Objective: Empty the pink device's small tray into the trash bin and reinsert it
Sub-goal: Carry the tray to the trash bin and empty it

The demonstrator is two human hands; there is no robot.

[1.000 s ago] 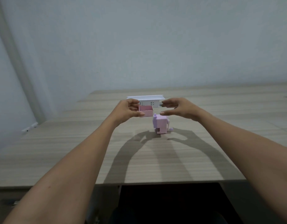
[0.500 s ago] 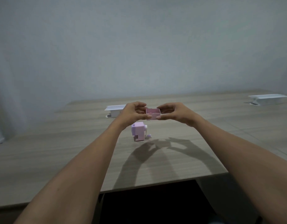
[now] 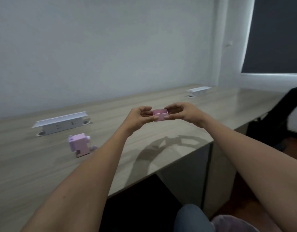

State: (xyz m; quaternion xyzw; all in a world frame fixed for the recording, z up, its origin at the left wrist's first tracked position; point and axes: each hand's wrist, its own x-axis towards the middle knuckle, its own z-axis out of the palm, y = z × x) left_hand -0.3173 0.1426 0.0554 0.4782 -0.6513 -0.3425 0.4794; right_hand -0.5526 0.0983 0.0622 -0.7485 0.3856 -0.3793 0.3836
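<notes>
A small pink open-topped tray (image 3: pixel 159 115) is held in the air above the wooden table (image 3: pixel 161 139). My left hand (image 3: pixel 138 117) pinches its left side and my right hand (image 3: pixel 183 113) pinches its right side. The tray's opening faces up. The pink device (image 3: pixel 79 144) stands upright on the table to the left, well apart from both hands, with an empty slot low on its front. No trash bin is in view.
A white socket box (image 3: pixel 60 122) sits behind the device, and a second white socket box (image 3: pixel 198 90) lies far back on the right. A dark chair (image 3: pixel 278 118) stands off the table's right end. The table's front edge runs below my forearms.
My view has swung to the right, so the device now lies far left. Both hands carried the tray to the right, away from the device, and the right hand closed on it.
</notes>
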